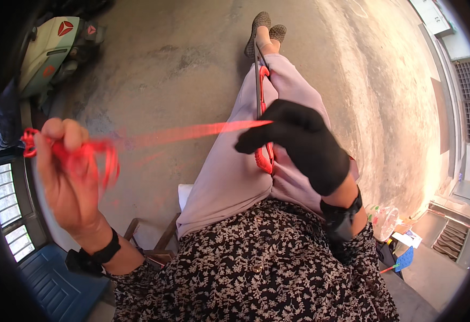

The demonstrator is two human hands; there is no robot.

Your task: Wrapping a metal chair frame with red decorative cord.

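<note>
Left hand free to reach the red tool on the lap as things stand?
Probably not: the left hand is shut on bunched red cord off to the side, and the gloved right hand covers the red tool.

a bare grey concrete floor (192, 48) is seen below, stained in darker patches and bleached by sunlight at the right. a pale green scooter (49, 51) is parked on it at the upper left. what may be a plastic bag (384, 220) and papers (407, 239) are scattered at the lower right.
</note>
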